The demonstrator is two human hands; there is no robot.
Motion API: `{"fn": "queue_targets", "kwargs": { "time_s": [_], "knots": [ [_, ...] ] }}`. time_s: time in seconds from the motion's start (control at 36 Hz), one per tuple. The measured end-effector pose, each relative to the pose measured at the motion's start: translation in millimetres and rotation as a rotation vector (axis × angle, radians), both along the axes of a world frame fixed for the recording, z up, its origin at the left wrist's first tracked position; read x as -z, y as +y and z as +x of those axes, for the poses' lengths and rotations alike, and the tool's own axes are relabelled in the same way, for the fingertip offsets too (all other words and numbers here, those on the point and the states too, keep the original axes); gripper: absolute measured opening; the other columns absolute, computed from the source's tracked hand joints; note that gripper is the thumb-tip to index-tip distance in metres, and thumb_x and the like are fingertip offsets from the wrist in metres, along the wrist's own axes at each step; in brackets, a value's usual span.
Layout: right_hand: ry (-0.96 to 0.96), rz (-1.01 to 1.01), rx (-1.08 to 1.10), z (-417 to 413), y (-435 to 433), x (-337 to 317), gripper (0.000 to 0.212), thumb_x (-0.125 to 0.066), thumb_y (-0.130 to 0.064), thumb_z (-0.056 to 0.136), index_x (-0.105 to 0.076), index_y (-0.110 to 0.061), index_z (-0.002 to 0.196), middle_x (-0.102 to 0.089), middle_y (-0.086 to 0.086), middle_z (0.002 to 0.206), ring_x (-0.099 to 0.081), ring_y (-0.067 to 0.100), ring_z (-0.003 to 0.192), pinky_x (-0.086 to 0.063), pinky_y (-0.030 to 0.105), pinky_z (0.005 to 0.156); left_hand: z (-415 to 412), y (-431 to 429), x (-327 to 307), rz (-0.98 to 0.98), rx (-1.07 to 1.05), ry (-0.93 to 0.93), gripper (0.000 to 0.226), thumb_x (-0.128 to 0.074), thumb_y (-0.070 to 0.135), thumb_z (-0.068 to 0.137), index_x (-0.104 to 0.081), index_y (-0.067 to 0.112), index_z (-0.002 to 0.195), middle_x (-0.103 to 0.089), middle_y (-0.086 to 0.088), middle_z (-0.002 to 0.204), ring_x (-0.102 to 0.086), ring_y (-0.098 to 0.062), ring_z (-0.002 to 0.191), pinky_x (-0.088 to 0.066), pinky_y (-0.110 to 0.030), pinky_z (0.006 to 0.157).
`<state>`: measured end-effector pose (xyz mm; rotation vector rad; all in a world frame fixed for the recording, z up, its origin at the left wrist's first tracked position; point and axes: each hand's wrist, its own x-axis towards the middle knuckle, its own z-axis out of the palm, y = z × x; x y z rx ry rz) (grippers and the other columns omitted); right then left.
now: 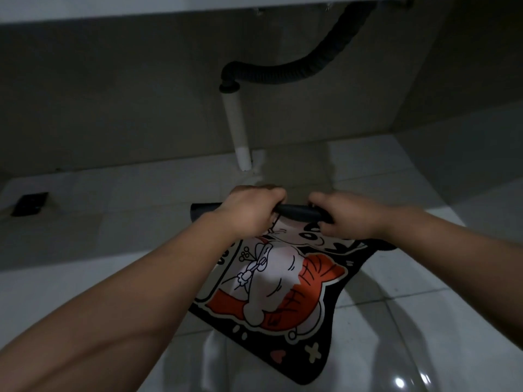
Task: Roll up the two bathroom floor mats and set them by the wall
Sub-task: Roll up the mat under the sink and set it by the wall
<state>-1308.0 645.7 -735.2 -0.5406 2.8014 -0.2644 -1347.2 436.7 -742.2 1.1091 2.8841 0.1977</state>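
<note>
A black floor mat (283, 281) with a white and orange cartoon print lies on the pale tiled floor below me. Its far edge is curled into a thin black roll (297, 212). My left hand (249, 213) grips the left part of that roll, fingers wrapped over it. My right hand (348, 219) grips the right part the same way. The near end of the mat still lies flat, with a rounded corner toward me. Only this one mat is in view.
The grey wall (113, 108) rises just beyond the roll. A white drain pipe (237, 128) with a black corrugated hose (297, 72) comes down from under a sink. A dark floor drain (29, 203) sits at the left. Glossy tiles (424, 321) spread to the right.
</note>
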Motion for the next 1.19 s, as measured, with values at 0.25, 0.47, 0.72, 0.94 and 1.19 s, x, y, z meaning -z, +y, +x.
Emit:
{"fn": "queue_targets", "kwargs": {
  "time_s": [0.25,0.47,0.72,0.94,1.19],
  "knots": [
    [0.267,0.314,-0.17,-3.2,-16.4,4.9,0.074,-0.05,-0.01,0.086,-0.012,-0.02,0.148,-0.051,0.013,0.117,-0.059,0.031,0.087,-0.045,0.036,0.062,-1.6,2.5,10.1,-0.052,-0.066,-0.007,0.038,-0.049,0.006,0.085,-0.038,0.019,0.118,-0.06,-0.001,0.087,-0.057,-0.023,0.076,-0.041,-0.03,0.063],
    [0.346,0.425,-0.207,-1.4,-11.0,-3.8,0.071,-0.049,-0.011,0.087,-0.013,-0.018,0.148,-0.054,0.011,0.117,-0.062,0.03,0.088,-0.039,0.034,0.059,-3.4,2.5,8.2,0.046,0.004,0.064,0.02,-0.05,0.037,0.089,-0.048,0.024,0.103,-0.06,0.001,0.099,-0.058,-0.021,0.091,-0.033,-0.03,0.073],
    [0.116,0.051,-0.058,-6.5,-6.4,-10.2,0.036,-0.049,-0.052,0.091,-0.054,-0.021,0.107,-0.061,0.003,0.094,-0.06,0.025,0.085,-0.039,0.03,0.065,5.0,8.0,17.2,-0.043,-0.006,0.154,0.029,-0.053,0.016,0.086,-0.045,0.02,0.114,-0.059,-0.004,0.103,-0.056,-0.024,0.092,-0.039,-0.036,0.086],
    [-0.075,-0.068,0.049,-10.8,-13.4,-3.3,0.009,-0.06,-0.025,0.087,-0.057,-0.025,0.095,-0.065,0.0,0.084,-0.064,0.023,0.081,-0.048,0.032,0.065,7.5,17.6,11.9,-0.065,0.012,0.134,0.02,-0.053,0.014,0.088,-0.044,0.016,0.105,-0.058,-0.004,0.097,-0.059,-0.025,0.087,-0.039,-0.034,0.068],
    [0.44,0.304,-0.248,-4.5,-22.6,-3.3,0.022,-0.046,-0.021,0.093,-0.047,-0.013,0.114,-0.061,0.008,0.098,-0.061,0.029,0.08,-0.032,0.033,0.055,-1.5,8.8,-3.8,-0.076,-0.064,-0.093,0.015,-0.055,0.01,0.085,-0.054,0.017,0.097,-0.052,0.0,0.078,-0.051,-0.019,0.071,-0.036,-0.027,0.057]
  ]
}}
